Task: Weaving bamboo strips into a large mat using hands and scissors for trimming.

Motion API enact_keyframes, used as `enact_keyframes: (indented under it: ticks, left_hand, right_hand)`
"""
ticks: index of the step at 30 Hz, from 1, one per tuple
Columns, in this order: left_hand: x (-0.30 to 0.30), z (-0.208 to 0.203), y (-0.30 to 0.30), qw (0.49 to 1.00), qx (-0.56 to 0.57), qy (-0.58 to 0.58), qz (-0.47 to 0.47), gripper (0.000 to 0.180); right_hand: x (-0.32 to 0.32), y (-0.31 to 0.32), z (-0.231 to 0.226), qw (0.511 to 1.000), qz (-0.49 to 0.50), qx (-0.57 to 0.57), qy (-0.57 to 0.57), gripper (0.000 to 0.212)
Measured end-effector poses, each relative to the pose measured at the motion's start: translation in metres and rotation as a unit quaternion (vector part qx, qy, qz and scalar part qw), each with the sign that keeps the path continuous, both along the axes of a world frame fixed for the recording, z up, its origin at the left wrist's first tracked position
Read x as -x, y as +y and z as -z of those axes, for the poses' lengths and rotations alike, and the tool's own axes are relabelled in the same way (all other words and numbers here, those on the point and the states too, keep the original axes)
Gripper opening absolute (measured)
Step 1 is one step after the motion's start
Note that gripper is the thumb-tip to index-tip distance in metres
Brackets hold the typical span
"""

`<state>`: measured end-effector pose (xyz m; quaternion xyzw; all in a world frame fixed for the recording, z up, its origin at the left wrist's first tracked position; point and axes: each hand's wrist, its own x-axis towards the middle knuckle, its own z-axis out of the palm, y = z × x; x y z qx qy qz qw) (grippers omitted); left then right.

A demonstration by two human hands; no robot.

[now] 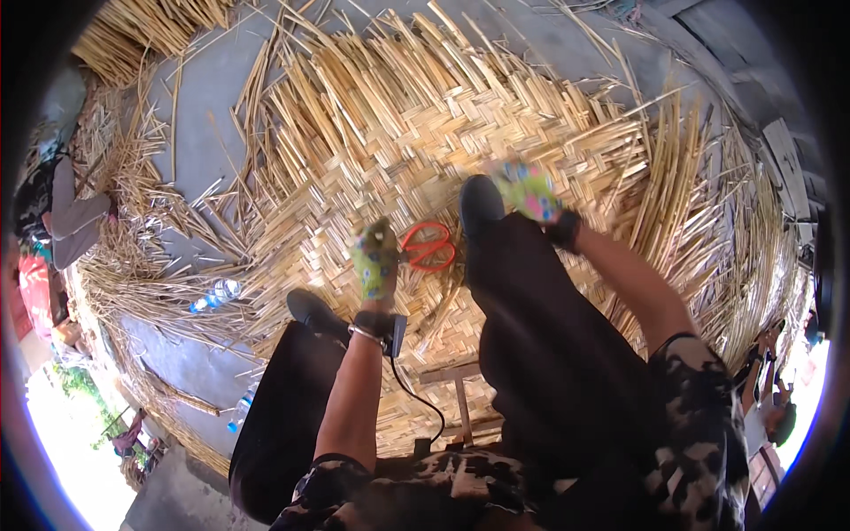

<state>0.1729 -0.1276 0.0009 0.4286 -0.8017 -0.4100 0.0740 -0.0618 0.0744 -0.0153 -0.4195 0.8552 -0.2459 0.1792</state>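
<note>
A large woven mat of split straw-coloured reeds (443,133) spreads beneath me, its unwoven strip ends fanning out at the far side. My left hand (376,261), in a green patterned glove, is over the mat with its fingers curled in; whatever they hold is hidden. Just right of it lie scissors with orange-red handles (428,246); their blades do not show clearly. My right hand (529,191), gloved in the same pattern, is low over the mat beside my right shoe (481,202). Motion smears its fingers, so its grip is unclear.
Loose reeds (677,168) lie along the right, and more scatter (168,257) at the left. A plastic bottle (217,295) rests among them. A wooden stool (460,389) is under me. Another person (71,212) sits at far left; another (768,411) is at far right.
</note>
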Motion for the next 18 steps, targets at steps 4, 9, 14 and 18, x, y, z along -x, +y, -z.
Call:
enact_keyframes:
  ticks: [4,9,14,18]
  left_hand:
    - [-0.051,0.002,0.044,0.973,-0.225,-0.004,0.051,0.024]
    - [-0.070,-0.010,0.063,0.909,-0.414,0.032,0.048,0.026]
    - [-0.078,-0.048,0.060,0.939,-0.339,-0.027,0.060,0.026]
    - [-0.082,-0.074,0.063,0.950,-0.302,-0.047,0.067,0.027]
  right_hand:
    - [-0.094,0.129,0.013,0.928,0.289,-0.031,-0.231,0.023]
    - [-0.164,0.307,0.031,0.798,0.593,0.019,-0.102,0.017]
    - [-0.174,0.379,0.006,0.759,0.644,-0.097,-0.019,0.018]
    - [-0.178,0.365,0.003,0.778,0.626,-0.043,0.026,0.016]
